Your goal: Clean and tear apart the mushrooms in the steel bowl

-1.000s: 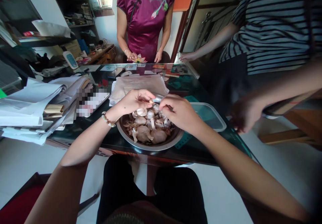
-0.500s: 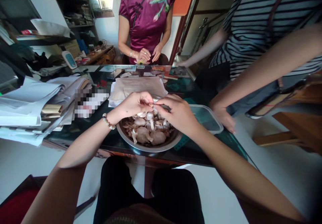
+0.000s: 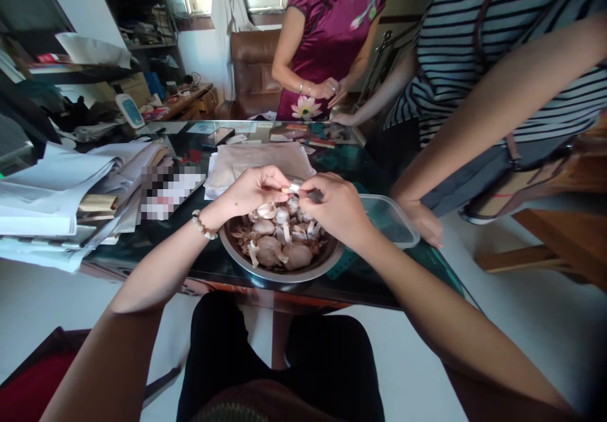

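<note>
A round metal bowl [image 3: 284, 276] full of garlic bulbs [image 3: 270, 252] and loose skins stands near the desk's front edge. Over its far side, my left hand [image 3: 258, 189], with a beaded bracelet on the wrist, pinches a small pale garlic clove [image 3: 286, 190] between thumb and fingers. My right hand [image 3: 332, 204] meets it from the right, its fingertips closed on a whitish bit of garlic skin [image 3: 294, 188]. The fingertips of both hands are nearly touching. Garlic directly beneath my right hand is partly hidden.
Paper sheets [image 3: 256, 162] lie behind the bowl, a clear plastic container [image 3: 391, 219] to its right. Stacked papers [image 3: 52, 188] fill the desk's left. A person in striped clothing [image 3: 502, 49] leans a hand on the right edge; another in purple [image 3: 332, 36] stands across the desk.
My fingertips have parted slightly, showing the pale clove and white skin between them. The person in purple has moved to the right, uncovering a brown chair.
</note>
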{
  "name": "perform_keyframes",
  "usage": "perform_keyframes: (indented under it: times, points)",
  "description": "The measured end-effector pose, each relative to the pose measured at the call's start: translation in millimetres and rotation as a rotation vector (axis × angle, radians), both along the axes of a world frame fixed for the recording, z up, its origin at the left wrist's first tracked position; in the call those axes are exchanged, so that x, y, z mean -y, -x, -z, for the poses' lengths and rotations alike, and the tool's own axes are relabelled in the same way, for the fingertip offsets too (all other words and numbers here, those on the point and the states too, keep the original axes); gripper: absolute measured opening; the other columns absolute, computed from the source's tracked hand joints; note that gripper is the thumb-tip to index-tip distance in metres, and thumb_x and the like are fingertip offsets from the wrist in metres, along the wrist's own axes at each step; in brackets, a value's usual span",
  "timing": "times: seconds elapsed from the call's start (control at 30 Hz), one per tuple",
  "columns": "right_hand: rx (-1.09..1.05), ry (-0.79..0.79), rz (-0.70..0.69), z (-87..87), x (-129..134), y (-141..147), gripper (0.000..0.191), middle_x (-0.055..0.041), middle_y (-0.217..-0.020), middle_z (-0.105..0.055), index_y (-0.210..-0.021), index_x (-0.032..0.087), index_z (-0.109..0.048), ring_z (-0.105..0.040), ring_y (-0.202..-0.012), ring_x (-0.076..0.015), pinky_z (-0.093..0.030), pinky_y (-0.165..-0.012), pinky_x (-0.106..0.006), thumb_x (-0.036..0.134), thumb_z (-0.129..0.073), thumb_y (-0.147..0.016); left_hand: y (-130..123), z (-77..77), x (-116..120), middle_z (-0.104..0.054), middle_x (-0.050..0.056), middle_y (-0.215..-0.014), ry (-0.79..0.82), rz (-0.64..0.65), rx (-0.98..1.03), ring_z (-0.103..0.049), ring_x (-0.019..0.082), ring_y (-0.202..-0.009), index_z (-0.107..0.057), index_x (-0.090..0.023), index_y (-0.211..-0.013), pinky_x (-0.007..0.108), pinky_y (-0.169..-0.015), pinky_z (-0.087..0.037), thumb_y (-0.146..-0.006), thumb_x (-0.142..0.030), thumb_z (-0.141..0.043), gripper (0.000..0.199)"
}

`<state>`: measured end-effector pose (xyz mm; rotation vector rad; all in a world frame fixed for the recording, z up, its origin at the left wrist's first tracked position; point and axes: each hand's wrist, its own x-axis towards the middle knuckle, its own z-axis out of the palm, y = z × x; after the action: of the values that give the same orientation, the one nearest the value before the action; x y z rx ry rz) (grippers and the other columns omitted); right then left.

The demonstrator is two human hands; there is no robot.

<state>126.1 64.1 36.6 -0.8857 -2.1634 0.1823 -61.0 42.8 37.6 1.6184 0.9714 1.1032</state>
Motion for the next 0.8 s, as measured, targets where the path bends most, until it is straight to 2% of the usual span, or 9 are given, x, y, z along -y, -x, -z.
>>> perform_keyframes:
  times: [0.23,0.33,0.43,0.53,0.63,0.8]
  points:
    - [0.037,0.038,0.023,-0.9,0.4,-2.0,0.009,-0.0021,-0.072,-0.063,-0.066,0.019,-0.06,-0.055,-0.073,-0.0157,-0.039,-0.069,-0.027,0.015,-0.053,-0.066,4.9,-1.1,-4.3,-0.072,0.006,-0.086,0.013,-0.038,0.158,-0.068,0.013,-0.083,-0.06,-0.01,-0.089,0.025,-0.078,-0.051,-0.064,-0.025,-0.078,0.034]
    - [0.165,0.072,0.008,0.6,-0.7,-2.9,0.008,-0.0024,-0.072,-0.064,-0.067,0.019,-0.062,-0.055,-0.071,-0.0158,-0.038,-0.067,-0.027,0.017,-0.054,-0.068,6.2,-0.5,-6.1,-0.071,0.005,-0.084,-0.02,-0.085,0.155,-0.067,0.013,-0.082,-0.062,-0.011,-0.089,0.025,-0.076,-0.05,-0.064,-0.028,-0.078,0.034]
    - [0.31,0.066,-0.076,2.9,-2.6,-4.0,0.014,-0.0027,-0.075,-0.065,-0.071,0.019,-0.065,-0.056,-0.072,-0.0155,-0.038,-0.069,-0.027,0.016,-0.052,-0.072,6.3,1.5,-6.8,-0.07,0.006,-0.087,-0.063,-0.093,0.025,-0.065,0.012,-0.078,-0.065,-0.01,-0.092,0.024,-0.073,-0.049,-0.066,-0.031,-0.076,0.035]
    - [0.299,0.021,-0.148,4.2,-3.3,-5.0,0.021,-0.0029,-0.083,-0.067,-0.079,0.02,-0.068,-0.058,-0.079,-0.0155,-0.039,-0.076,-0.027,0.013,-0.048,-0.076,5.5,4.2,-6.2,-0.07,0.008,-0.094,-0.1,-0.029,-0.166,-0.064,0.013,-0.083,-0.067,-0.01,-0.098,0.026,-0.076,-0.048,-0.073,-0.032,-0.069,0.033]
    - [0.224,0.016,-0.138,3.9,-2.1,-5.5,0.02,-0.0026,-0.086,-0.068,-0.084,0.02,-0.068,-0.058,-0.081,-0.0154,-0.04,-0.077,-0.027,0.015,-0.049,-0.079,4.7,5.9,-4.9,-0.07,0.007,-0.099,-0.134,-0.016,-0.314,-0.063,0.014,-0.088,-0.068,-0.013,-0.1,0.026,-0.08,-0.047,-0.078,-0.03,-0.063,0.028]
    - [0.173,-0.008,-0.098,2.6,0.8,-4.9,0.02,-0.0021,-0.085,-0.069,-0.087,0.021,-0.068,-0.058,-0.08,-0.0155,-0.041,-0.074,-0.027,0.026,-0.049,-0.085,3.8,5.2,-1.5,-0.071,0.004,-0.095,-0.204,-0.029,-0.414,-0.063,0.012,-0.085,-0.068,-0.015,-0.098,0.023,-0.078,-0.047,-0.08,-0.027,-0.06,0.024]
